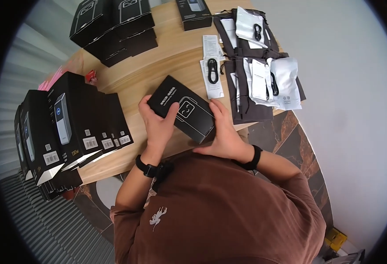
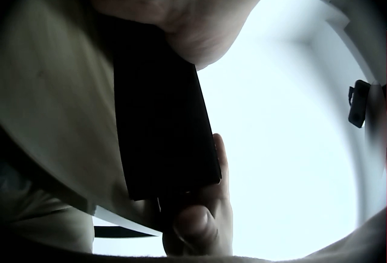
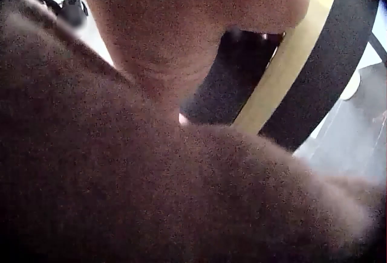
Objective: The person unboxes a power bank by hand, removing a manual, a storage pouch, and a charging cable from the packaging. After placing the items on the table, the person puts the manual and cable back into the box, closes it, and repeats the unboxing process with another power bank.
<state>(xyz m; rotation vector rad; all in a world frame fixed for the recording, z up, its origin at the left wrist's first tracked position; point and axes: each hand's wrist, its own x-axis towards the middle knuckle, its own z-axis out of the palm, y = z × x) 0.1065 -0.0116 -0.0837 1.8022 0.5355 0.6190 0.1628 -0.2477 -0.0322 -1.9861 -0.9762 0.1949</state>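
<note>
A black product box (image 1: 187, 108) with a white line drawing on its face lies tilted between both hands over the near edge of the table. My left hand (image 1: 156, 124) grips its left end, thumb across the top face and fingers round the far side. At the opposite end, my right hand (image 1: 227, 137) holds the box, with fingers along the right edge and the thumb by the near corner. In the left wrist view the box (image 2: 163, 118) is a dark shape spanning both hands. The right wrist view shows mostly shirt cloth and part of the right hand (image 3: 199, 9).
Black boxes (image 1: 68, 119) stand in a row at the left of the wooden table (image 1: 171, 55). More boxes (image 1: 132, 20) are stacked at the back. A black coiled cable (image 1: 212, 71) lies on leaflets; dark pouches (image 1: 253, 115) with white packets (image 1: 286, 83) lie at right.
</note>
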